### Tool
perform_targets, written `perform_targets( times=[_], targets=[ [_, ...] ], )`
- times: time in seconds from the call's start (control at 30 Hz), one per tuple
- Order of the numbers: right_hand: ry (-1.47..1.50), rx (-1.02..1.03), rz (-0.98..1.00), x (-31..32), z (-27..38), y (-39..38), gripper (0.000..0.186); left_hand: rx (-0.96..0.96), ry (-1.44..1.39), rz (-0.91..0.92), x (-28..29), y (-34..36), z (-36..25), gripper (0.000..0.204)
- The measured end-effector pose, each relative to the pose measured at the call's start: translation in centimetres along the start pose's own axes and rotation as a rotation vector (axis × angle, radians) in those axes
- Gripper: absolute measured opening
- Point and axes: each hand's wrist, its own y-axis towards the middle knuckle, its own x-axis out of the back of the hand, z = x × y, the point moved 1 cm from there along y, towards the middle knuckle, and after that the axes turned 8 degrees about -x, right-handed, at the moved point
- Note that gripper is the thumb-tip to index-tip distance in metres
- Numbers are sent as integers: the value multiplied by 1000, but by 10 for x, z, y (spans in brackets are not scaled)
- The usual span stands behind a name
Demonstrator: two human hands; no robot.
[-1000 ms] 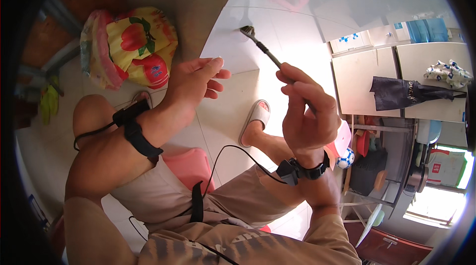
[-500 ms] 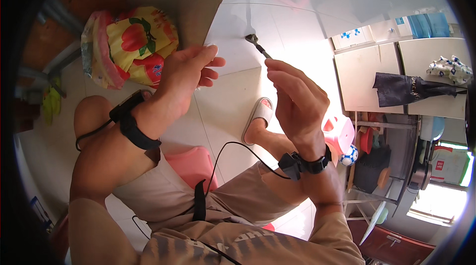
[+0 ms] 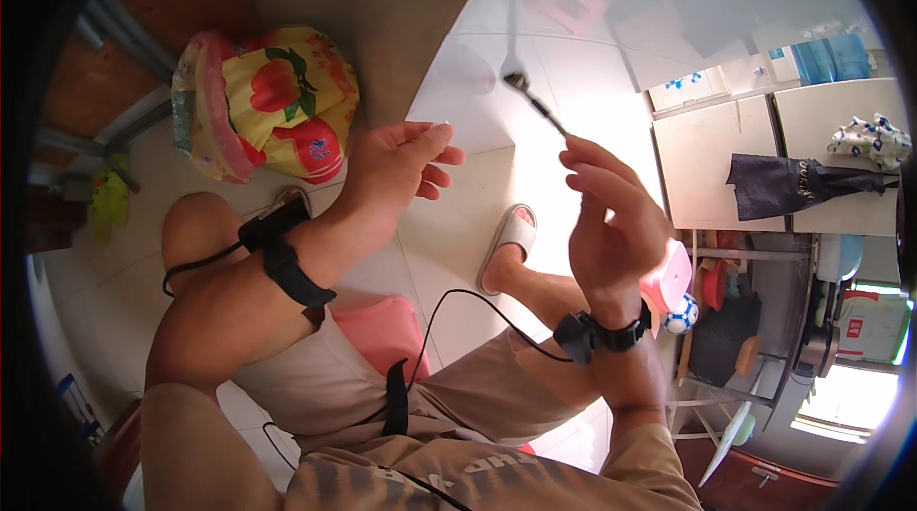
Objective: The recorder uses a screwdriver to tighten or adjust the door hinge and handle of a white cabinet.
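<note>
My right hand [image 3: 616, 215] grips the thin dark handle of a small brush-like tool [image 3: 540, 106] between thumb and fingers. The tool slants up and left, its broader dark head against a glossy pale panel [image 3: 583, 53] that mirrors it. I cannot make out the exact kind of head. Left of it, my left hand [image 3: 401, 167] is raised near the panel's lower left edge. Its thumb presses along the index finger while the other fingers curl; whatever they hold, if anything, is hidden. Each wrist wears a black strap with a small device.
A yellow and red plastic bag [image 3: 272, 105] with a fruit print stands at the left. Under my legs is a pink stool [image 3: 382, 330]. A pink plastic item [image 3: 671, 274] and a blue-white ball [image 3: 681, 314] lie right, beside a shelf rack [image 3: 745, 253]. A black cable [image 3: 458, 293] loops across my lap.
Both hands and the tool appear further right and slightly lower in the picture, as the whole view has shifted that way. The tool stays in my right hand.
</note>
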Motion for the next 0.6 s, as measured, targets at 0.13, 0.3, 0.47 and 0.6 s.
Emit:
perform_targets(
  times=[0.13, 0.3, 0.47, 0.6],
  targets=[
    [-45, -4, 65, -11, 4, 0, 26, 3, -36, -13, 5, 1, -2, 27],
    [52, 41, -71, -6, 11, -1, 30, -59, -40, -47, 9, 7, -14, 28],
    [9, 44, 98, -20, 9, -2, 32, -33, -61, -33, 11, 4, -15, 29],
    [58, 98, -16, -16, 9, -4, 32, -41, -54, -21, 10, 3, -13, 31]
  ],
)
